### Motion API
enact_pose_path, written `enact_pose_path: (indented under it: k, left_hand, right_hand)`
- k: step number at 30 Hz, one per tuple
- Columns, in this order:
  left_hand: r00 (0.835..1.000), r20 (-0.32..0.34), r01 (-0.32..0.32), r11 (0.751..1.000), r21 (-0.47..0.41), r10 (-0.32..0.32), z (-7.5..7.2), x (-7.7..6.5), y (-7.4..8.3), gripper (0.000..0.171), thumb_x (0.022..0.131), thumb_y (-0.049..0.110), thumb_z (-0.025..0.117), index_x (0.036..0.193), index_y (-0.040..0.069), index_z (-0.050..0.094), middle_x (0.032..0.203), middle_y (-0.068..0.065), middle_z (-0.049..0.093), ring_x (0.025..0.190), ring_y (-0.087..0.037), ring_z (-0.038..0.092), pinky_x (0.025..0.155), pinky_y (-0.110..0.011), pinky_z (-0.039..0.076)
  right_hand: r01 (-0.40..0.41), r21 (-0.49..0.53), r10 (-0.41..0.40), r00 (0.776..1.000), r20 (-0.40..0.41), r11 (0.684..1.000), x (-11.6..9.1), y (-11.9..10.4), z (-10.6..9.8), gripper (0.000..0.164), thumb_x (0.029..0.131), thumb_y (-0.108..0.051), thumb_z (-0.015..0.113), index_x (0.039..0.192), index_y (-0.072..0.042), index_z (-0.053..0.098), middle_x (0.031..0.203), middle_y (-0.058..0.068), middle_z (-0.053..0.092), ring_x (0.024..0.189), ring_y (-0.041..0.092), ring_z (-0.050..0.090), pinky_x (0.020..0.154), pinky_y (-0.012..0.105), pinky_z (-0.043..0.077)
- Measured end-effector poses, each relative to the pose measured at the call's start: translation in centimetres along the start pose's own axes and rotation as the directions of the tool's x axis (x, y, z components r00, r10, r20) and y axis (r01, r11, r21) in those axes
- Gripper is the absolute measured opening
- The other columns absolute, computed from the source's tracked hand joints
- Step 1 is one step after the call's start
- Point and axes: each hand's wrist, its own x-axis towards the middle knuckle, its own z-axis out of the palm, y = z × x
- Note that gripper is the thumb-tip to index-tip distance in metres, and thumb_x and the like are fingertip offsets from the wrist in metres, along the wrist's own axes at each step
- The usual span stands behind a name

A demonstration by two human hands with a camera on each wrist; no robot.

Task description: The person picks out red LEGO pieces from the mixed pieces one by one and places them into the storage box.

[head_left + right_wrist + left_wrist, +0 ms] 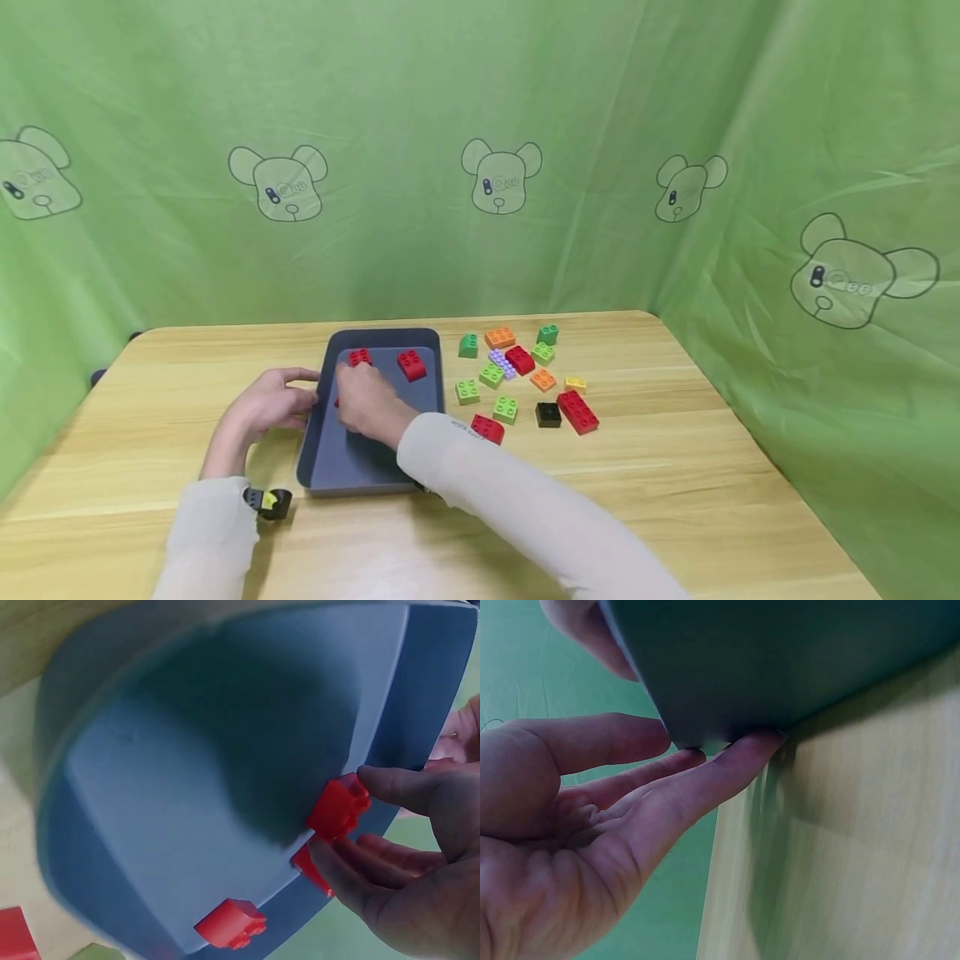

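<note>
My right hand [371, 404] reaches into the dark blue-grey tray [360, 462]. In the right wrist view its thumb and fingers pinch a red toy brick [334, 810] low over the tray floor. Another red brick [309, 868] lies beside it, partly behind the fingers, and a third red brick with a curved side [225, 924] sits farther along. From the head, two red bricks show at the tray's far end, one near the left [360, 357], one near the right [412, 365]. My left hand [273, 400] touches the tray's left outer wall with extended fingers [592, 742].
Right of the tray lie scattered bricks: green, orange, yellow, a purple one [502, 363], a black one [548, 415] and several red ones, including a long one [577, 412]. My right sleeve [517, 508] crosses the wooden table [667, 492]. A green curtain [390, 258] hangs behind.
</note>
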Motion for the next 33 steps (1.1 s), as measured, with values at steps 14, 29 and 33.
enact_pose_path:
  k: [14,29,33]
  left_hand:
    - [1.0,-0.001,0.001,1.0,0.011,-0.001,0.3,0.1,-0.1,0.058,0.096,0.0,0.05,0.15,-0.015,0.033,0.126,-0.038,0.06,0.104,-0.035,0.071,0.086,-0.044,0.064]
    - [1.0,-0.002,-0.001,1.0,0.03,0.001,0.1,0.0,-0.2,0.058,0.097,0.002,0.052,0.15,-0.014,0.033,0.122,-0.035,0.064,0.1,-0.032,0.072,0.085,-0.043,0.065]
    - [1.0,-0.005,0.003,0.999,0.038,-0.003,0.1,-0.1,-0.2,0.057,0.097,0.003,0.052,0.149,-0.013,0.035,0.122,-0.034,0.064,0.102,-0.032,0.071,0.086,-0.043,0.064]
  right_hand:
    - [0.031,0.025,-0.028,0.994,-0.107,0.999,0.2,3.5,-4.4,0.041,0.083,-0.014,0.076,0.121,-0.007,0.064,0.1,0.008,0.068,0.085,0.017,0.063,0.059,0.024,0.055]
    - [-0.158,0.227,0.197,0.967,-0.161,0.961,0.3,15.2,-9.8,0.04,0.083,-0.003,0.064,0.123,0.004,0.062,0.12,0.02,0.066,0.095,0.028,0.063,0.077,0.033,0.061]
    - [-0.228,0.203,0.266,0.945,-0.189,0.952,0.4,18.7,-9.6,0.012,0.082,-0.002,0.06,0.093,-0.001,0.064,0.093,0.014,0.064,0.083,0.026,0.059,0.064,0.028,0.054]
